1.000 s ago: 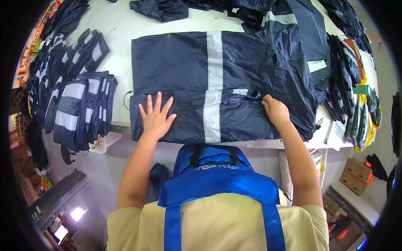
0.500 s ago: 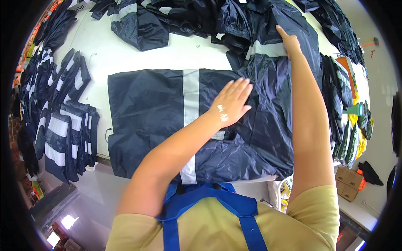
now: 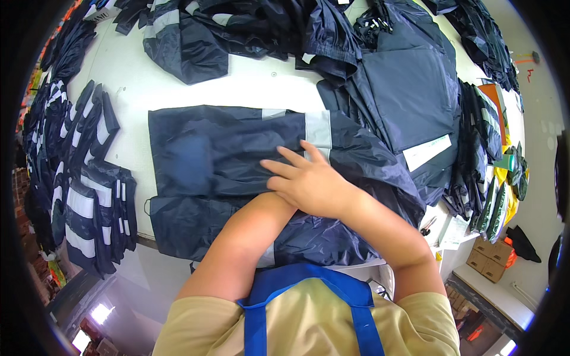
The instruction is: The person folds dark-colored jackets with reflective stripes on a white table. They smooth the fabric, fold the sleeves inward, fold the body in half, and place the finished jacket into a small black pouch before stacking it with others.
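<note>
A dark navy garment (image 3: 231,130) with pale reflective stripes lies on the white table, its right part folded over towards the middle. My right hand (image 3: 309,184) rests on the folded layer with its fingers spread, beside a stripe (image 3: 318,132). My left forearm (image 3: 255,231) crosses under the right wrist. The left hand itself is hidden by the right hand and perhaps the cloth. A blurred blue patch (image 3: 190,163) shows on the garment's left part.
On the right lies a stack of dark garments (image 3: 404,89) with a white paper (image 3: 427,152) on it. Scissors (image 3: 426,226) sit near the table edge. Folded striped garments (image 3: 95,207) stand at the left, and more dark clothing (image 3: 255,29) lies at the back.
The right part of the garment has come over to the left, uncovering the stack and paper. My right hand has moved from the far right to the middle. My left hand has become hidden.
</note>
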Available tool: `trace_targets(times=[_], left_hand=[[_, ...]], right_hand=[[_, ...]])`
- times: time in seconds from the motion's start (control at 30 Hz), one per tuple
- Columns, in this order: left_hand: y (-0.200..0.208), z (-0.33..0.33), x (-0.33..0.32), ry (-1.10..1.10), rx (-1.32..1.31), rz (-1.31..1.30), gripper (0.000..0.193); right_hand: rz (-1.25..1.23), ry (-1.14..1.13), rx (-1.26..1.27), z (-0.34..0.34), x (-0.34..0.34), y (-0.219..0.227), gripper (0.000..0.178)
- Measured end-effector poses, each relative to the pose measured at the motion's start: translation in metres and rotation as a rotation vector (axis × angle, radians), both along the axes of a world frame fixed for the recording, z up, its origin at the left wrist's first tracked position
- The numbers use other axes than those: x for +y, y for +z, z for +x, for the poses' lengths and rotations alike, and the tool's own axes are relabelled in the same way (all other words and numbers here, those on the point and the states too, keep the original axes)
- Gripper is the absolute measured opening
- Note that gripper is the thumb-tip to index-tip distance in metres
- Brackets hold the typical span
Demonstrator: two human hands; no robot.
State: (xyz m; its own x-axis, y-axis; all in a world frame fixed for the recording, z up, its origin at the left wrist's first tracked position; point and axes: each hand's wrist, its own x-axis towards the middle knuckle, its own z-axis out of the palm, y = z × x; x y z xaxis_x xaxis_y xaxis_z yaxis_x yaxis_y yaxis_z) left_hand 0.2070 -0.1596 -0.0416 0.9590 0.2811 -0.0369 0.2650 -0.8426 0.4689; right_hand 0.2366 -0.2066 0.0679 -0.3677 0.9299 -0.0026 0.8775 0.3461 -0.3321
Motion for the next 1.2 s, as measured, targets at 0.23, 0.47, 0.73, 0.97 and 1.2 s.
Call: trace_targets(times=[0.23, 0.47, 0.73, 0.97, 1.2], left_hand=[[0.032, -0.087, -0.015, 0.011, -0.026, -0.511, 0.041], [0.052, -0.247, 0.06, 1.218, -0.374, 0.024, 0.071], [0.099, -0.252, 0.044, 0.818, -0.734, 0.043, 0.033], [0.119, -0.245, -0.034, 0.099, -0.846, -0.102, 0.04], [0.144, -0.229, -0.019, 0.517, -0.435, -0.768, 0.053]], right_hand=[[-0.038, -1.015, -0.175, 0.078, -0.105, 0.038, 0.078], [0.289, -0.861, -0.208, 0.102, -0.183, -0.054, 0.036], [0.166, -0.812, 0.19, 0.04, -0.099, 0.047, 0.048], [-0.39, -0.641, 1.869, -0.086, -0.059, 0.026, 0.058], [-0.362, -0.606, 2.207, -0.066, -0.087, 0.026, 0.047]])
